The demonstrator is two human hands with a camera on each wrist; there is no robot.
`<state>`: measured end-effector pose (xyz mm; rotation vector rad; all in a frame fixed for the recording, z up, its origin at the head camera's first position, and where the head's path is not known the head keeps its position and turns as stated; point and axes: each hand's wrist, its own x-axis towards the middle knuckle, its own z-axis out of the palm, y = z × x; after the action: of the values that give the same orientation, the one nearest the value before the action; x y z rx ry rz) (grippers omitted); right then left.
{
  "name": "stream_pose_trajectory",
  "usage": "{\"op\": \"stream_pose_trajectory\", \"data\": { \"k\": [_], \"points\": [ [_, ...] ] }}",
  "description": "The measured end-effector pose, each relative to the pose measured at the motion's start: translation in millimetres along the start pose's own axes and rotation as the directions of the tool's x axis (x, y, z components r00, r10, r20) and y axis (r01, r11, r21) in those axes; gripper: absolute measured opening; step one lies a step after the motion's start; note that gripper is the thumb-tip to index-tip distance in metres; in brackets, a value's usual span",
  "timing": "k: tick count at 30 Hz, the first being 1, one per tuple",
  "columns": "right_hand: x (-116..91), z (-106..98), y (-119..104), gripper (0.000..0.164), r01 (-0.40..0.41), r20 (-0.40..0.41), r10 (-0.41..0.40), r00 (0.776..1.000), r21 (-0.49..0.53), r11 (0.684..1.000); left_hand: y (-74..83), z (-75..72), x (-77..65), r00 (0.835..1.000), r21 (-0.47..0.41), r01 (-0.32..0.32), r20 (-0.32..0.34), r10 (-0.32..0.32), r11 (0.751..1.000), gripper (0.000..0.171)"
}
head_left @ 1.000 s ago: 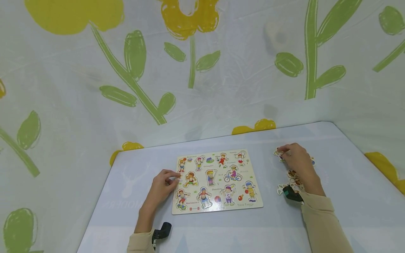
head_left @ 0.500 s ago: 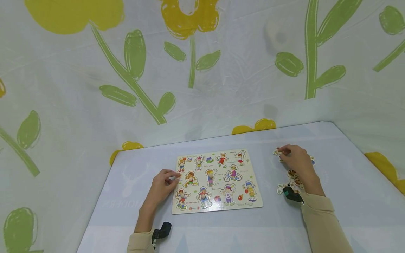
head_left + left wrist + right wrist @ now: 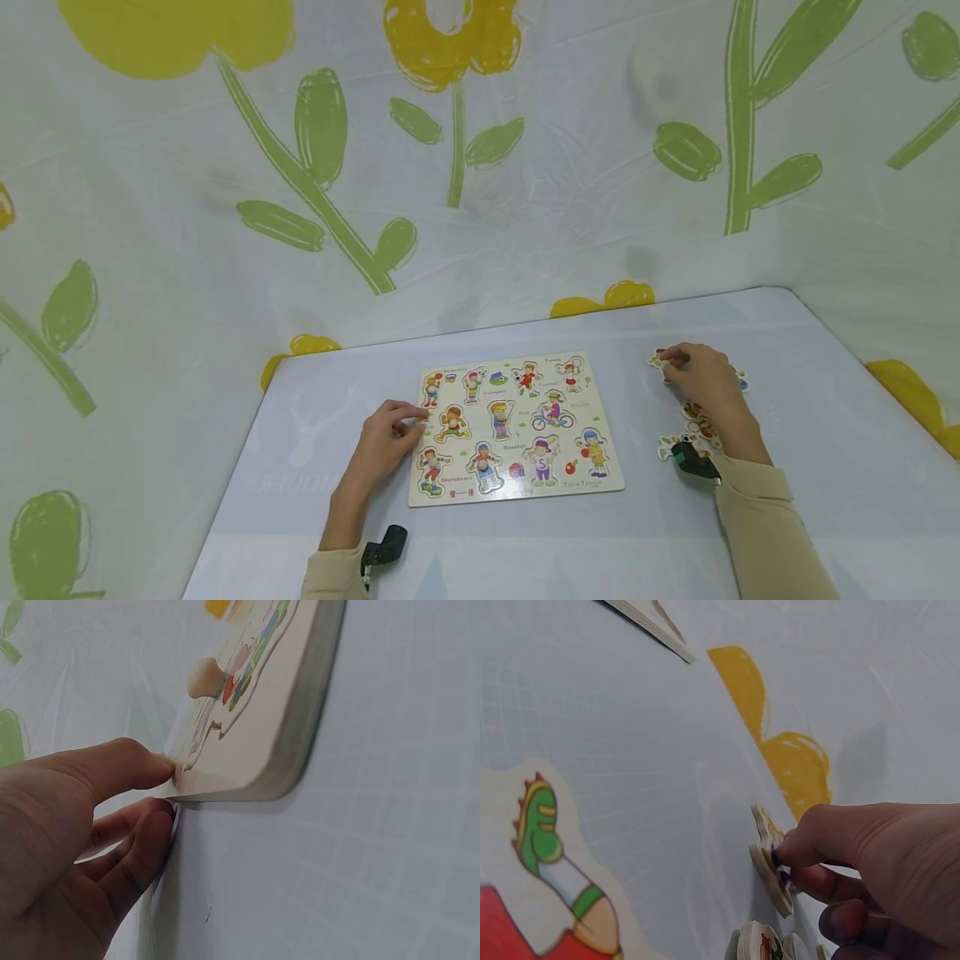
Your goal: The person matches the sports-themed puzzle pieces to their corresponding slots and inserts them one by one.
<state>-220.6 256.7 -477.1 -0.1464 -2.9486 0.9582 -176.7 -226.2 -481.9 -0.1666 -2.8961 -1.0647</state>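
A wooden knob puzzle board (image 3: 465, 498) printed with children playing sports lies on the table, its figure pieces sitting in it. My left hand (image 3: 386, 442) is at the board's left edge; in the left wrist view the thumb and fingers (image 3: 135, 769) pinch that edge, close to a round wooden knob (image 3: 205, 679). My right hand (image 3: 708, 383) is over loose pieces to the right of the board. Between its thumb and fingers it pinches a flat wooden puzzle piece (image 3: 765, 862), which stands tilted in the right wrist view; the fingers partly hide it.
Other loose puzzle pieces (image 3: 697, 423) lie under and beside the right hand and wrist. A close piece (image 3: 570, 892) with a green shoe fills the lower left of the right wrist view. Flower-printed cloth (image 3: 525, 233) rises behind the white table (image 3: 525, 550).
The right hand has shifted very slightly down at the loose pieces, its fingers still on the piece. The left hand and the board have stayed in place.
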Motion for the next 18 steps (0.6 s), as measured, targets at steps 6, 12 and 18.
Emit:
{"op": "stream_pose_trajectory", "data": {
  "k": [6, 12, 18],
  "points": [
    [0.3, 0.4, 1.5, 0.026, 0.006, 0.007, -0.006, 1.000, -0.011, 1.000, -1.7, 1.9, 0.4, 1.000, 0.004, -0.013, -0.015, 0.013, 1.000, 0.017],
    [0.2, 0.2, -3.1, 0.025, 0.051, 0.021, -0.051, 0.998, -0.008, 0.999, -1.8, 1.1, 0.4, 1.000, -0.002, -0.020, -0.017, 0.020, 1.000, 0.018],
    [-0.7, 1.3, -12.6, 0.025, 0.116, 0.063, -0.114, 0.992, -0.030, 0.993, -1.6, 0.7, 0.4, 1.000, -0.008, -0.015, -0.006, 0.015, 1.000, 0.018]
  ]
}}
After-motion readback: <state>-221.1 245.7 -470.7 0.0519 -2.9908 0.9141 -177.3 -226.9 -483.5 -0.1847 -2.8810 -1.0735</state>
